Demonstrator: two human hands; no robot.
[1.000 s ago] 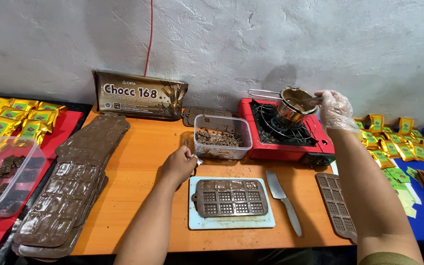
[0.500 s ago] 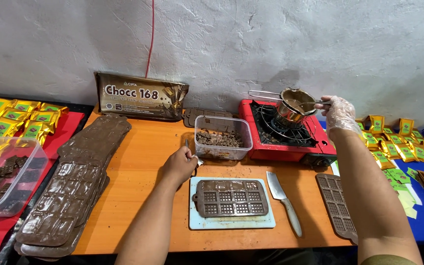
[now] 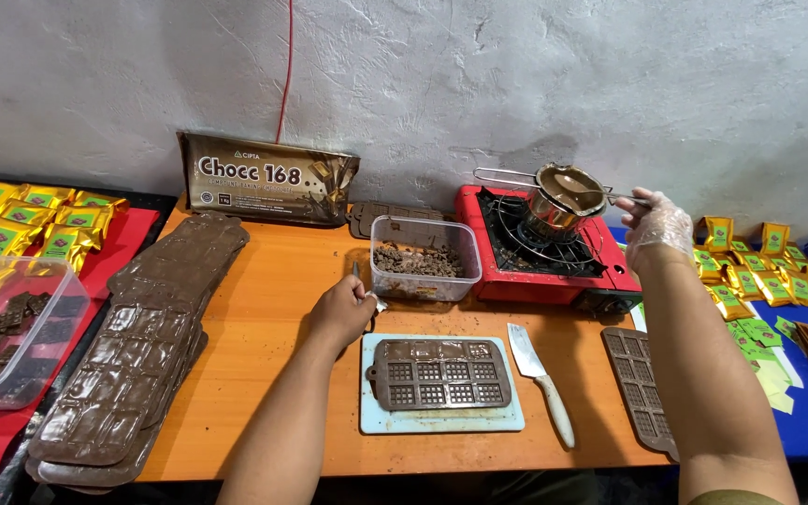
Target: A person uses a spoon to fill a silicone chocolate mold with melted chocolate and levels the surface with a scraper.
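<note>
Presently, item 1: right hand [image 3: 658, 227], in clear glove, fingers clamped on handle of small metal melting pot [image 3: 561, 192], held tilted over red portable stove [image 3: 542, 245]; pot holds brown melted choc. Item 2: left hand [image 3: 340, 310], bare, fingers closed on small metal tool [image 3: 369, 297], just beside clear tub [image 3: 424, 257] of choc pieces; tool's kind too small to tell. Item 3: brown bar mould [image 3: 440, 373] on pale blue board [image 3: 441, 421], centre of orange surface [image 3: 264, 309]; cavities look unfilled, so pouring seems not yet done. Item 4: white-handled knife [image 3: 542, 382] right of board; second mould [image 3: 642, 402] at right edge. Item 5: stack of moulds [image 3: 137, 337] at left; whether set or unfilled, can't tell. Item 6: yellow-green wrapped bars [image 3: 21, 220] far left, more at far right; some stock appears already packed; wrapping of rest judged outstanding.
</note>
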